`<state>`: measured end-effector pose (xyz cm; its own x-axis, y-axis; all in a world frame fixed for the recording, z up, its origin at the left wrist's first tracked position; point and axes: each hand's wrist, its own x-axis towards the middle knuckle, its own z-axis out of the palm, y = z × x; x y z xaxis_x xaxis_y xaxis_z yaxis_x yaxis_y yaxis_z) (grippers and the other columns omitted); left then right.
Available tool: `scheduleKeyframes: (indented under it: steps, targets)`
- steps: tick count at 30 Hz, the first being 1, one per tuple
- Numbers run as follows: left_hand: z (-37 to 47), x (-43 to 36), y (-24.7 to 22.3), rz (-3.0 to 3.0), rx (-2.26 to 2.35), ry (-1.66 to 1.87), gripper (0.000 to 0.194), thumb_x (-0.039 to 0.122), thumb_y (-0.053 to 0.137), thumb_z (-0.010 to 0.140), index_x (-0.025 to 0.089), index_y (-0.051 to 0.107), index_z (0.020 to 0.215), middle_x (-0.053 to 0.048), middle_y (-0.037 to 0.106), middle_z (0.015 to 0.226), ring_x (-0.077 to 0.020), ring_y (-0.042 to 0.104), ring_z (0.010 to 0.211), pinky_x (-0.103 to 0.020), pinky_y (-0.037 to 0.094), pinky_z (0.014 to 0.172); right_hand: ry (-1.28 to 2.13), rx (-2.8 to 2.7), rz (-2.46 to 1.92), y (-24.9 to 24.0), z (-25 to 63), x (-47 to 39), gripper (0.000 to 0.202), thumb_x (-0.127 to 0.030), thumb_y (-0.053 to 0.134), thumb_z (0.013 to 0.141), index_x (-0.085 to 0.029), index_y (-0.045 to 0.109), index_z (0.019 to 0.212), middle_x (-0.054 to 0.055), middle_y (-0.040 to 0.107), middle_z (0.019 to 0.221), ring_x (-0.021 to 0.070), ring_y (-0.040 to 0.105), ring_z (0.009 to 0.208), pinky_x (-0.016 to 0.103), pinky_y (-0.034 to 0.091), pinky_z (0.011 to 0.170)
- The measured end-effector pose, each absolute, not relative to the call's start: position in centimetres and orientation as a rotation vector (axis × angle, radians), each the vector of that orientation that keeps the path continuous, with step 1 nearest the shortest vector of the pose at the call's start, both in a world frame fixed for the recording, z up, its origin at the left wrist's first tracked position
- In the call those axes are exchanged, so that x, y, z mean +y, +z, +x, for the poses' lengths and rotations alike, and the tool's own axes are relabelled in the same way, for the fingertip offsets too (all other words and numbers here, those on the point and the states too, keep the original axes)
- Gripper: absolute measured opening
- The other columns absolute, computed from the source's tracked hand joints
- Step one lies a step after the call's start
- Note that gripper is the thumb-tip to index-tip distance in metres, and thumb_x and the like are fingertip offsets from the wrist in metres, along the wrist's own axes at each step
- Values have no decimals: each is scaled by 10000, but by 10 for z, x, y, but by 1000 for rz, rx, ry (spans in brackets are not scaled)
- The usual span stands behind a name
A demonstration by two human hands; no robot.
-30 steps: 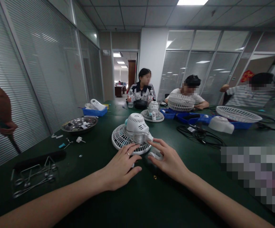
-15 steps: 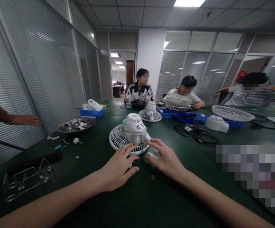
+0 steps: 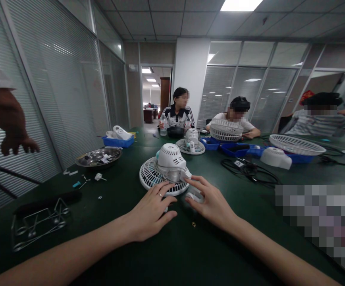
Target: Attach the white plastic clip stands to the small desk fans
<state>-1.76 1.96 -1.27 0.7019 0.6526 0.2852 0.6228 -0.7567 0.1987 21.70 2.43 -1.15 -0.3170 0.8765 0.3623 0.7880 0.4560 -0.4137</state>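
A white fan head (image 3: pixel 172 162) lies on its round grille (image 3: pixel 149 174) on the dark green table (image 3: pixel 178 254). My left hand (image 3: pixel 153 206) is open, palm down, its fingertips at the grille's near edge. My right hand (image 3: pixel 209 198) is open too, with its fingers spread beside the fan's right side. Under the right fingers lies a small white part (image 3: pixel 195 196), and whether they touch it I cannot tell. Just in front of the hands is a small brass ring (image 3: pixel 193 224). Something small and pale is partly hidden by the left fingers.
At left are a metal bowl (image 3: pixel 99 157), small loose parts and a wire rack (image 3: pixel 41 222). Behind stand a blue tray (image 3: pixel 118 141) and another fan (image 3: pixel 191 142). Black cables (image 3: pixel 249 171) lie at right. Several people sit across the table; a person's arm (image 3: pixel 5 119) hangs at far left.
The person's arm at far left has changed from stretched out to hanging with its fingers down. The whole view has shifted slightly. My hands keep nearly the same pose beside the fan.
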Motion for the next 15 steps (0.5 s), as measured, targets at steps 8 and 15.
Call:
scheduleKeyframes:
  steps: [8, 15]
  targets:
    - [-5, 39, 26, 3212, 981, 814, 326, 272, 387, 921, 153, 536, 1185, -119, 488, 1301, -260, 393, 1238, -436, 281, 1077, 168, -2196, -1346, -13, 217, 23, 474, -343, 565, 824, -283, 500, 1290, 53, 450, 1344, 226, 596, 1021, 386, 465, 899]
    - [21, 88, 50, 3314, 1128, 856, 779, 472, 625, 744, 189, 300, 1393, -164, 107, 1528, -412, 47, 1385, -650, 60, 1066, 186, -2214, -1357, -10, 219, 22, 502, -336, 567, 823, -289, 476, 1315, 57, 437, 1363, 231, 597, 1024, 383, 475, 878]
